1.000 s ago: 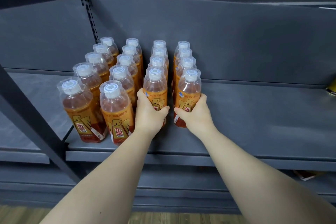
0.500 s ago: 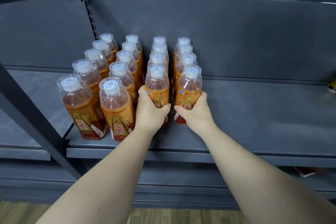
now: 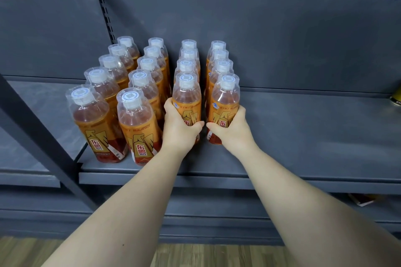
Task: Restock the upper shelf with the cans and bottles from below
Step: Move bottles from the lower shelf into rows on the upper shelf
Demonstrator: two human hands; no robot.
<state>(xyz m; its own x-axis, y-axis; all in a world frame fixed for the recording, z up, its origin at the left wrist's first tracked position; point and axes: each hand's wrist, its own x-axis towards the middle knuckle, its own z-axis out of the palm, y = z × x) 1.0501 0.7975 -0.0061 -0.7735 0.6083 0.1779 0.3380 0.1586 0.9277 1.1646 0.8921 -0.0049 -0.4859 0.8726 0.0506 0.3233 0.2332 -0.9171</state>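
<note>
Bottles, orange drink, white-capped: stood upright in four rows on the grey shelf. Step judged: seating the two front ones; best slid back level, square to their rows, labels forward. Left hand was wrapped round the third-row front bottle, right hand round the fourth-row front bottle; bases probably touched down, though palms hid them.

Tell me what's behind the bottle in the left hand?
Three more bottles stand in a row behind the held bottle, toward the back panel. Only their caps and shoulders show; the rest is covered.
</note>
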